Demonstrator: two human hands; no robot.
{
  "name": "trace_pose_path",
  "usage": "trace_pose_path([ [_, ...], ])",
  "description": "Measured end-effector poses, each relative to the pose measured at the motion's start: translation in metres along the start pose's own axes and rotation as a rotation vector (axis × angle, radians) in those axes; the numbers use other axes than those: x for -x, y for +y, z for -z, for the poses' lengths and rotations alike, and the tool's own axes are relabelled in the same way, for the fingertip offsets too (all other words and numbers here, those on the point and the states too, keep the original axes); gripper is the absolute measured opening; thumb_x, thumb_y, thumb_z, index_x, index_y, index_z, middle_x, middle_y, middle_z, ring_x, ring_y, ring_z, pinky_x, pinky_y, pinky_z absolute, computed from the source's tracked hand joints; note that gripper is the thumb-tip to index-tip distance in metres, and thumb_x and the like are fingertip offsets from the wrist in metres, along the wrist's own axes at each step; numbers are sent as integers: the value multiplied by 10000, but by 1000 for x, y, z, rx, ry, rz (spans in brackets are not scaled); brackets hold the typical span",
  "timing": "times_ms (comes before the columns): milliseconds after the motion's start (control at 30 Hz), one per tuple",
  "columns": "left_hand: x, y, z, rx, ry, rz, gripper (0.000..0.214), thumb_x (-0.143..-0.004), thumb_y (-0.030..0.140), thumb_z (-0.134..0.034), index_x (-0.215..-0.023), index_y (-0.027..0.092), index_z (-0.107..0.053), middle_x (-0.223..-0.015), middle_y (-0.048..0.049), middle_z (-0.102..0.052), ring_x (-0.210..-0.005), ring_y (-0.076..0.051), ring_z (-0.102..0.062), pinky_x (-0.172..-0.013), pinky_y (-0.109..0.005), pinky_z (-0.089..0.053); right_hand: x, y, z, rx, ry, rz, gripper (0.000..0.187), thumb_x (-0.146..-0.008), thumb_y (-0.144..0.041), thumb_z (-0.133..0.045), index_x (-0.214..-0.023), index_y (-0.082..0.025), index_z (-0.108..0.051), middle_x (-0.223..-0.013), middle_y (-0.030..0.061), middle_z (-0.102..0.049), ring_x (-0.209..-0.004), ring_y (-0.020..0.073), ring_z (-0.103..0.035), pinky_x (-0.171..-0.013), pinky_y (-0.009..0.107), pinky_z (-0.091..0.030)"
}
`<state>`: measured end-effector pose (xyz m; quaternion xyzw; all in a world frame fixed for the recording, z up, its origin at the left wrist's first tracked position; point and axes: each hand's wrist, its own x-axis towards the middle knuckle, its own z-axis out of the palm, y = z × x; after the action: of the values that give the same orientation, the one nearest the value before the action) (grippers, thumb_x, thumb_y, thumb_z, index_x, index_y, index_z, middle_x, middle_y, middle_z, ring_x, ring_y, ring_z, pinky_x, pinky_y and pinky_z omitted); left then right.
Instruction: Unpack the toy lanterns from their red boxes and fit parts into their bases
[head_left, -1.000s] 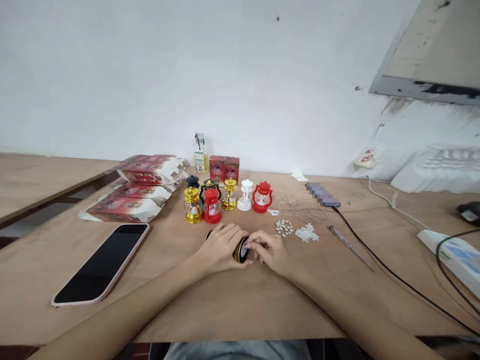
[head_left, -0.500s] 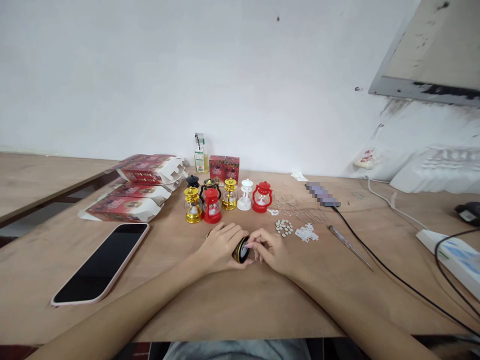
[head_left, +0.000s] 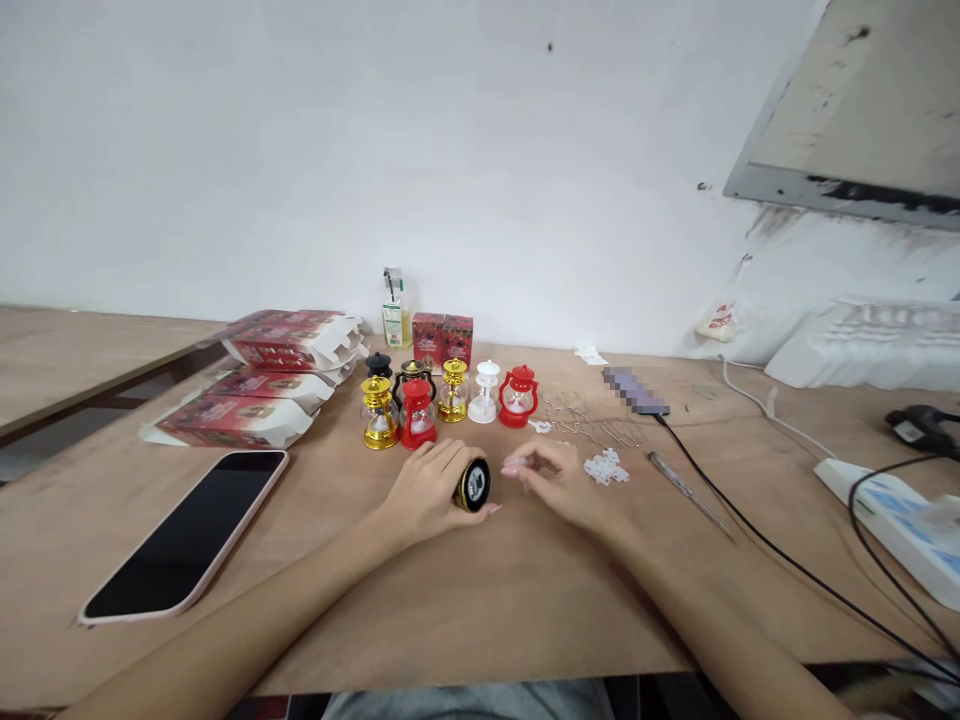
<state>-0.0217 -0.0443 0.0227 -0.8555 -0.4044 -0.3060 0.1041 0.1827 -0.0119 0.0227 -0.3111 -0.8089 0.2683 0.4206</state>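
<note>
My left hand (head_left: 429, 490) lies on the wooden table (head_left: 480, 600) and grips a small black and gold lantern (head_left: 472, 484) on its side, its round base turned toward the right. My right hand (head_left: 559, 478) hovers just right of that base, apart from it, with its fingers loosely curled and the fingertips blurred. Behind my hands stands a cluster of toy lanterns: a gold lantern (head_left: 379, 413), a red lantern (head_left: 417, 413), a white lantern (head_left: 485, 393) and others. White plastic bits (head_left: 607, 466) lie by my right hand.
A phone (head_left: 187, 530) lies face up at the left. Flat red cartons (head_left: 262, 385) are stacked behind it. A thin metal tool (head_left: 686, 490), a black cable (head_left: 787, 565) and a white power strip (head_left: 892, 525) lie at the right. Two red boxes (head_left: 442, 338) stand by the wall.
My right hand has pulled away from the lantern's base and moved up and to the right. My left hand keeps its hold. The camera has shifted slightly.
</note>
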Motion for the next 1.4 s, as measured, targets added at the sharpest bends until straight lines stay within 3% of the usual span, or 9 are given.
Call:
trace_pose_path([
  [67, 0, -1, 1, -4, 36, 3, 456, -726, 543, -603, -969, 166, -521, -835, -41, -630, -765, -191, -594, -675, -293, -418, -6, 7, 24, 107, 31, -125, 186, -814, -335, -560, -898, -179, -614, -679, 7, -622, -564, 112, -539, -532, 228, -411],
  [200, 0, -2, 2, -20, 73, -30, 483, -726, 570, -595, -971, 162, -515, -825, -40, -626, -752, -189, -596, -670, -295, -425, -13, 29, 67, 334, -10, -414, 153, -800, -297, -534, -754, -160, -586, -557, -4, -589, -525, 124, -540, -494, 218, -380],
  [300, -1, -1, 2, -36, 74, -57, 465, -738, 553, -591, -967, 155, -518, -820, -43, -626, -742, -188, -595, -657, -294, -424, -12, 44, 81, 452, -84, -574, 128, -791, -272, -524, -735, -163, -565, -515, -12, -583, -485, 125, -533, -451, 206, -340],
  [533, 0, 0, 2, -21, 49, -34, 448, -742, 544, -582, -972, 164, -528, -830, -44, -632, -745, -184, -594, -653, -287, -422, -2, 57, 87, 565, -89, -579, 245, -691, -226, -639, -526, -182, -463, -435, -34, -492, -448, 108, -471, -437, 210, -254],
  [667, 0, 1, 2, -5, 57, -36, 455, -732, 542, -598, -974, 163, -526, -838, -47, -630, -756, -189, -597, -662, -290, -428, -5, 52, 91, 609, 7, -574, 265, -753, -325, -584, -550, -188, -484, -437, -21, -477, -441, 118, -456, -432, 229, -250],
  [767, 0, 1, 2, 4, 81, -44, 473, -733, 552, -593, -991, 161, -522, -839, -50, -626, -763, -191, -598, -676, -295, -435, -9, 41, 78, 515, 257, -410, 233, -778, -393, -567, -702, -174, -560, -564, 6, -551, -524, 130, -495, -455, 227, -309],
  [833, 1, 1, 2, 5, 77, -43, 479, -731, 553, -594, -995, 161, -520, -840, -51, -625, -766, -193, -598, -679, -297, -436, -10, 28, 57, 321, 320, -214, 249, -796, -415, -564, -756, -170, -583, -619, 10, -571, -546, 124, -496, -483, 230, -350],
  [1067, 1, 3, 2, 37, 40, -18, 458, -734, 535, -599, -994, 166, -522, -853, -48, -634, -767, -184, -591, -672, -288, -422, 5, -7, -18, 34, 19, 182, 139, -819, -318, -600, -796, -186, -636, -666, 2, -549, -542, 95, -455, -514, 228, -374],
  [1400, 1, 6, 1, 47, 26, -73, 404, -739, 491, -600, -971, 169, -522, -860, -47, -642, -759, -178, -582, -681, -292, -409, 10, -4, -28, -8, -18, 215, 142, -828, -313, -591, -792, -182, -634, -625, -12, -500, -543, 96, -438, -512, 223, -362],
])
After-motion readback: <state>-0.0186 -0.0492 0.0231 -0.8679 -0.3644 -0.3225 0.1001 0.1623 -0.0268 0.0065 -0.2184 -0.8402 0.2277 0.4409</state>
